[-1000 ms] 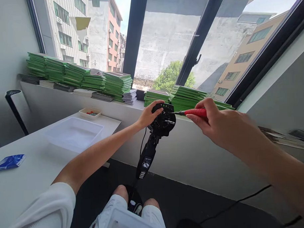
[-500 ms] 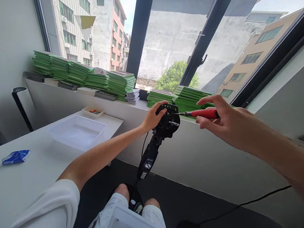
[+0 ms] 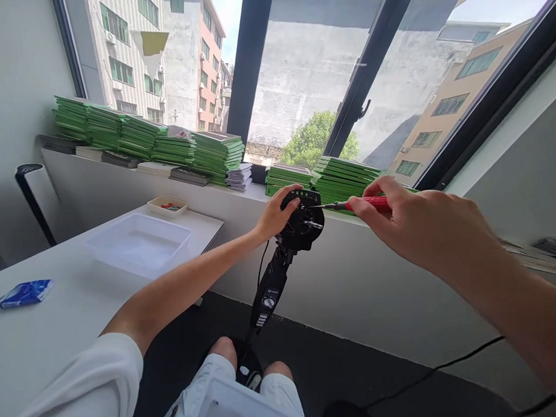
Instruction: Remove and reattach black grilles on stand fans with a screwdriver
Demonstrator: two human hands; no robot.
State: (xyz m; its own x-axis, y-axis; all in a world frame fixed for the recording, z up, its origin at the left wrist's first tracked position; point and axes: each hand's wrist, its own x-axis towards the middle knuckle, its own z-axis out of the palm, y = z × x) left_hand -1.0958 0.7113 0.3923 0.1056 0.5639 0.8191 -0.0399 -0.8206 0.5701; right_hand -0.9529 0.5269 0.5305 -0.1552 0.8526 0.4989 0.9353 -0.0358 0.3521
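Fan head [image 3: 297,235] is sitting ahead of you, atop the black stand [image 3: 273,275], just in front of the low wall [image 3: 233,234] under the window. The stand's long axis is running from between your feet up and slightly right. Your left hand [image 3: 274,216] is the nearer one: it's touching the head's upper left, thumb lying on the face, other fingers mostly hidden. Your right hand [image 3: 408,219] is hanging well apart on the right, thumb and index pinching the red-handled screwdriver [image 3: 337,206]. Key relation: the screwdriver is lying almost level across your view, pointing left, tip reaching the head's upper face close to your left thumb. Can't tell whether the tip is seating in anything. Silver shaft [image 3: 313,224] is protruding just below it.
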